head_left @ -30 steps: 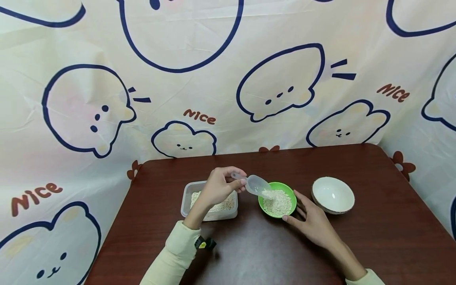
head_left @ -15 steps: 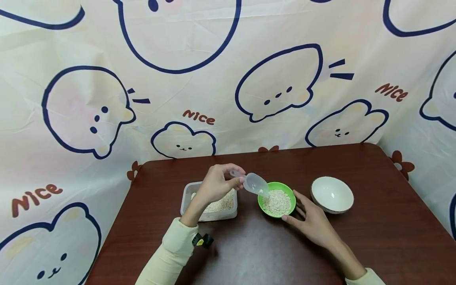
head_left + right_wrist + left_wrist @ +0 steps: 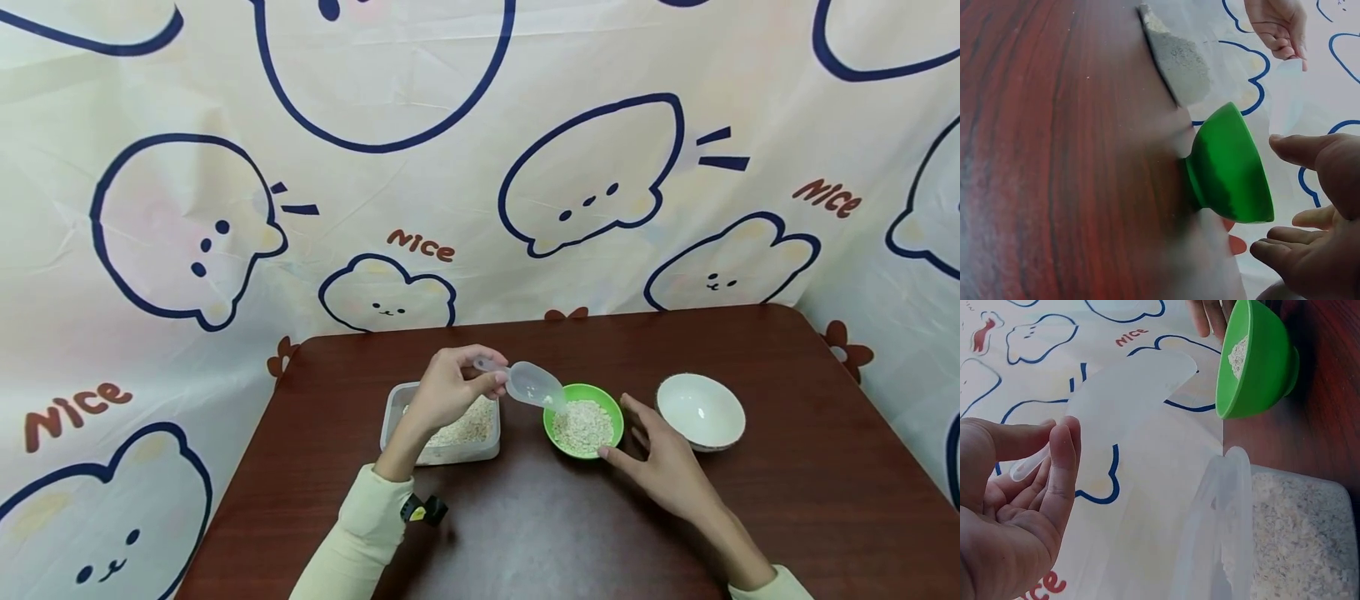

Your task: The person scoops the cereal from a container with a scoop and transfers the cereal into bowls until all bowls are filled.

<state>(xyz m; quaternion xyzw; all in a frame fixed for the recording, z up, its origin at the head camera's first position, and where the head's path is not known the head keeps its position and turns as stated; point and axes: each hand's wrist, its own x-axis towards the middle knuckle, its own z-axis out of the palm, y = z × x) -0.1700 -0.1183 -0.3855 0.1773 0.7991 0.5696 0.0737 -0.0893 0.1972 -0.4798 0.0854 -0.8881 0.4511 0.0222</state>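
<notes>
My left hand (image 3: 442, 393) pinches the handle of a translucent plastic scoop (image 3: 534, 385) between thumb and fingers. The scoop tilts down toward the green bowl (image 3: 1232, 169), its lip over the near-left rim, with a few pale bits clinging inside. Pale flakes that look like oats (image 3: 585, 430) fill much of this bowl, which stands on the table. Around its right side my right hand (image 3: 666, 467) is spread, thumb and fingers close to the rim; the right wrist view shows a gap between them and the bowl.
A clear plastic container (image 3: 459, 454) of similar flakes stands left of the green bowl, partly behind my left wrist. To the right is a white bowl (image 3: 701, 408). The brown table (image 3: 540, 533) meets a printed cloth (image 3: 480, 192) at its back edge.
Flakes at the scoop's lip have dropped into the green bowl. My left hand has drawn the scoop slightly left, and my right hand has eased a little away from the bowl.
</notes>
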